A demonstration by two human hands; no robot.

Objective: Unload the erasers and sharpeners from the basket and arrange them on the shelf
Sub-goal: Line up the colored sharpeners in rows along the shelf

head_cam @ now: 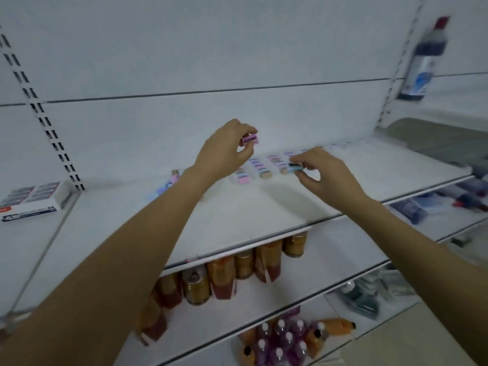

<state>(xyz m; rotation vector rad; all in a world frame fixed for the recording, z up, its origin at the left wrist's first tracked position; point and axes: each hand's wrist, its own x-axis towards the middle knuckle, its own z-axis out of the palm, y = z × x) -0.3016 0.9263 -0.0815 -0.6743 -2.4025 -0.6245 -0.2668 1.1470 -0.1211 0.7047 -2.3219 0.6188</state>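
Note:
My left hand [227, 150] is raised above the white shelf [237, 215] and pinches a small pink sharpener [250, 139] between thumb and fingers. To its right, my right hand [326, 174] pinches a light blue sharpener [295, 167] just above the shelf, at the near end of the rows. Several rows of small pastel sharpeners and erasers [260, 166] lie on the shelf between and behind my hands. A few more pastel pieces [169, 182] lie left of my left forearm, blurred. No basket is in view.
A white box of small dark items [34, 198] sits at the shelf's left end. Cans and cartons [232, 270] stand on the shelf below, bottles [287, 339] lower still. A dark blue bottle [422, 59] stands at the upper right.

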